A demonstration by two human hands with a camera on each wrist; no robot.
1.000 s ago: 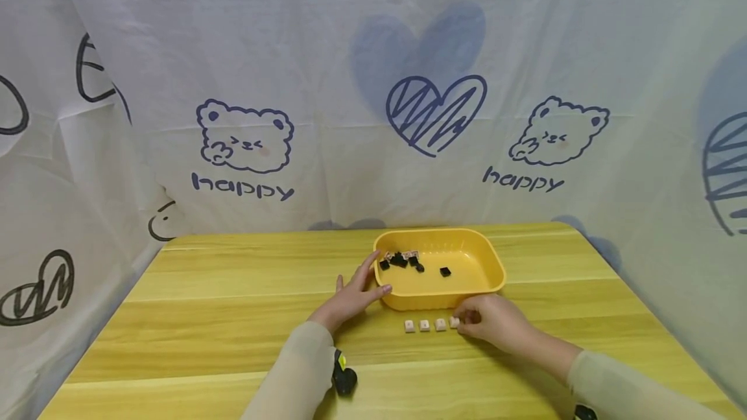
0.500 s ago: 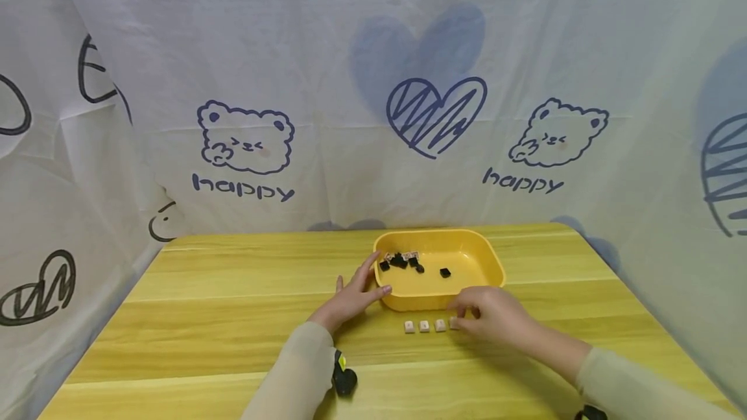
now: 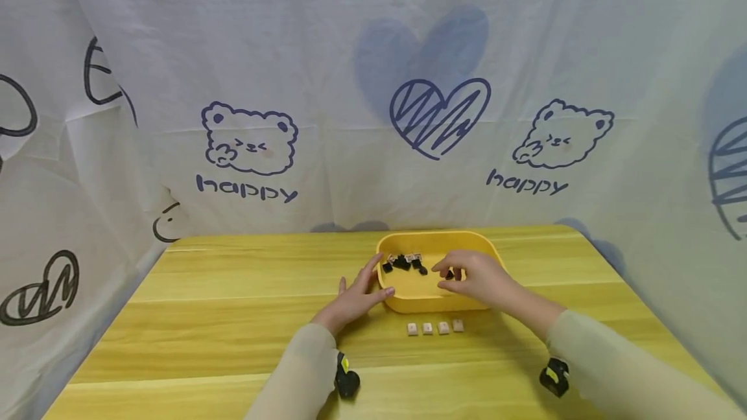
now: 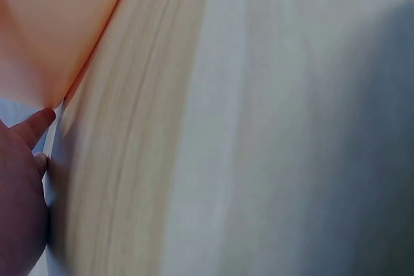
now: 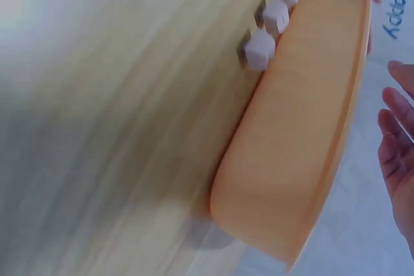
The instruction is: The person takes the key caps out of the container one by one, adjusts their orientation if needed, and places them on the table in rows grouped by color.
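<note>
In the head view a yellow plastic tray [image 3: 438, 304] stands on the table, with small black pieces [image 3: 401, 262] and a few pinkish-white bits at its left end. My left hand [image 3: 350, 302] rests against the tray's left side and near corner, fingers spread. Over the tray's right half hovers my right hand [image 3: 481, 277], thumb and fingers apart with nothing seen between them. A single black piece [image 3: 449, 275] shows just behind those fingers. White keycaps [image 3: 428, 328] sit in a row before the tray; the right wrist view shows the end keycap [image 5: 260, 50] near the tray wall.
The wooden table [image 3: 233, 316] extends to both sides of the tray. A white cloth [image 3: 338, 83] with bear and heart drawings hangs behind and beside it. Black wrist devices [image 3: 554, 376] sit on both sleeves.
My right hand has let go of the rightmost keycap, leaving it at the row's end, and has moved up and forward over the tray. The left hand stays on the tray.
</note>
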